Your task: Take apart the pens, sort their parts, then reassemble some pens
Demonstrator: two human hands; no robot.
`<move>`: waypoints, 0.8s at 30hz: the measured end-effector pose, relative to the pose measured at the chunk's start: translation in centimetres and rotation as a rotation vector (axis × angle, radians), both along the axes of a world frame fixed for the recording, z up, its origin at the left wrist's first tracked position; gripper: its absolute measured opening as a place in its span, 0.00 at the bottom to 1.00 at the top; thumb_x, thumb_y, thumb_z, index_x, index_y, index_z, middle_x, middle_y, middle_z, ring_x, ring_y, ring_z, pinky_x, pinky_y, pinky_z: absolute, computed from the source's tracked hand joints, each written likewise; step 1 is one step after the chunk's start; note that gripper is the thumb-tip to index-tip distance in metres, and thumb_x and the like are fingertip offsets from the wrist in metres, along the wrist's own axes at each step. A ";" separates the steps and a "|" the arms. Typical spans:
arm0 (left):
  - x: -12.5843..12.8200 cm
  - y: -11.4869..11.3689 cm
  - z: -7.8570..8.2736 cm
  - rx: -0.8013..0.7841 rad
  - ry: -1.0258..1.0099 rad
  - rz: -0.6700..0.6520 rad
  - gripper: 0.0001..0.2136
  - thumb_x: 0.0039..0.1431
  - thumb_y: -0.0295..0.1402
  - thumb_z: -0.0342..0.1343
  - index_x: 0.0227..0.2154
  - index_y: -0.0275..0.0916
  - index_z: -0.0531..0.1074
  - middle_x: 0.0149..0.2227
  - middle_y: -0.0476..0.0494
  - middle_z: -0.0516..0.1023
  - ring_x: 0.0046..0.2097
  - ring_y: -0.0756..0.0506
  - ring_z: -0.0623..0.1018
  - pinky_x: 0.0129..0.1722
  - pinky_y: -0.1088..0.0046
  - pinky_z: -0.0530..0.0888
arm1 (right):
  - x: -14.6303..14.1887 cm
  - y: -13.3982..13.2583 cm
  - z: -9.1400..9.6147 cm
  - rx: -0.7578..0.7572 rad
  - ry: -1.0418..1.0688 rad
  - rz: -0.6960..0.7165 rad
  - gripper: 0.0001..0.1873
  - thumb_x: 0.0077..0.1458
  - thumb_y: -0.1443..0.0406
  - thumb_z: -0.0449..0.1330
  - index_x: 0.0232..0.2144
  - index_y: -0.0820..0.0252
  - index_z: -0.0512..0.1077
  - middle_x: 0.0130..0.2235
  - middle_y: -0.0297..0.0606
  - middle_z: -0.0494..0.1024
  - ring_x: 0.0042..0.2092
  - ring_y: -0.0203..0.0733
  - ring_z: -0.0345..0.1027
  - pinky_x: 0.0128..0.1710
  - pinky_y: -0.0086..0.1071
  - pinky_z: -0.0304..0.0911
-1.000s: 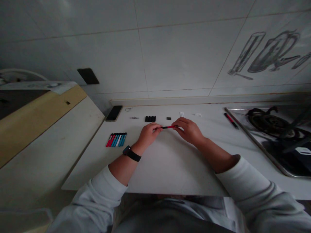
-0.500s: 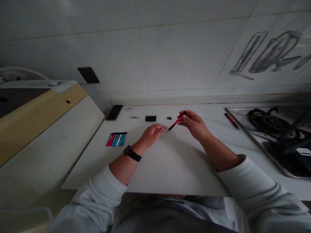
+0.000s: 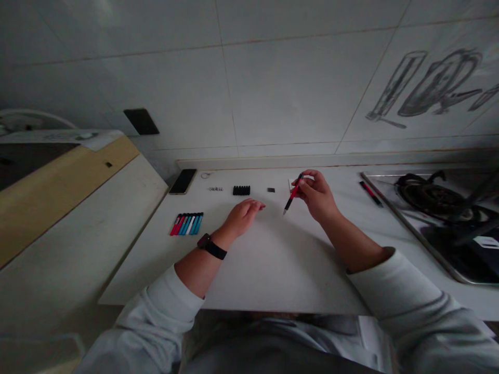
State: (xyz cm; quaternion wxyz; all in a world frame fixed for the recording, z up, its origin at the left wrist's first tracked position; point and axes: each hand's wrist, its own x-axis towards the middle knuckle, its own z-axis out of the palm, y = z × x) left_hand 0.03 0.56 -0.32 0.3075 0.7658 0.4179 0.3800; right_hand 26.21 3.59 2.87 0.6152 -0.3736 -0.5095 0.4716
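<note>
My right hand (image 3: 318, 198) pinches a red and black pen (image 3: 293, 194) near its upper end, with the thumb and fingers closed on it. The pen is tilted, its metallic tip pointing down and to the left above the white tabletop (image 3: 273, 265). My left hand (image 3: 242, 215) rests by the table's middle, fingers loosely stretched out and nothing visible in them. Beyond that hand lie a row of small black pieces (image 3: 241, 190) and a small dark group of parts (image 3: 271, 190). Part of a white item (image 3: 290, 184) shows behind the pen.
On the left are a row of red, blue and white pen barrels (image 3: 186, 224), several tiny springs (image 3: 215, 189), a phone (image 3: 183, 182) and a thin ring (image 3: 205, 175). Another red and black pen (image 3: 371, 194) lies beside the gas stove (image 3: 432, 202). A tiled wall (image 3: 280, 98) bounds the back.
My right hand has moved slightly right with the pen, whose tip has left the fingertips of my left hand and points more steeply down. The left hand has barely moved.
</note>
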 end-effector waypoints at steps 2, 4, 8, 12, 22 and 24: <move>0.0 0.0 -0.1 0.006 0.008 -0.004 0.23 0.74 0.46 0.42 0.43 0.39 0.79 0.45 0.39 0.81 0.48 0.44 0.80 0.53 0.61 0.76 | 0.1 0.0 0.0 0.005 0.002 -0.007 0.25 0.52 0.50 0.68 0.46 0.46 0.63 0.37 0.28 0.80 0.33 0.38 0.75 0.37 0.37 0.74; 0.0 0.0 0.0 0.015 0.013 -0.004 0.23 0.74 0.47 0.42 0.43 0.39 0.79 0.45 0.39 0.82 0.49 0.43 0.80 0.54 0.61 0.75 | 0.1 0.0 0.1 0.001 0.000 -0.006 0.25 0.52 0.50 0.69 0.46 0.46 0.62 0.37 0.28 0.79 0.33 0.38 0.75 0.37 0.38 0.74; 0.0 -0.1 0.1 0.007 0.011 0.001 0.23 0.74 0.48 0.42 0.43 0.39 0.79 0.44 0.39 0.82 0.49 0.43 0.80 0.53 0.60 0.76 | 0.1 0.0 0.2 -0.005 0.012 -0.017 0.24 0.52 0.51 0.69 0.45 0.46 0.62 0.37 0.28 0.79 0.33 0.37 0.75 0.38 0.37 0.74; 0.0 -0.1 0.2 0.001 0.011 -0.003 0.23 0.74 0.47 0.42 0.43 0.38 0.79 0.45 0.38 0.82 0.49 0.43 0.80 0.53 0.61 0.76 | 0.0 0.0 0.1 -0.010 0.027 -0.041 0.24 0.52 0.52 0.68 0.45 0.47 0.63 0.36 0.28 0.79 0.32 0.36 0.75 0.37 0.37 0.74; -0.1 -0.1 0.1 0.005 0.051 -0.012 0.24 0.74 0.47 0.41 0.44 0.39 0.79 0.46 0.39 0.82 0.49 0.43 0.80 0.54 0.60 0.76 | 0.3 0.3 -0.2 -0.025 -0.003 -0.048 0.24 0.51 0.52 0.68 0.45 0.47 0.62 0.36 0.28 0.78 0.32 0.37 0.74 0.37 0.38 0.74; 0.0 -0.2 0.2 0.011 0.057 -0.010 0.24 0.74 0.47 0.41 0.44 0.39 0.79 0.45 0.39 0.82 0.49 0.43 0.80 0.54 0.60 0.76 | 0.3 0.4 -0.3 -0.030 0.001 -0.058 0.24 0.52 0.52 0.67 0.45 0.47 0.62 0.36 0.28 0.78 0.32 0.37 0.74 0.37 0.38 0.74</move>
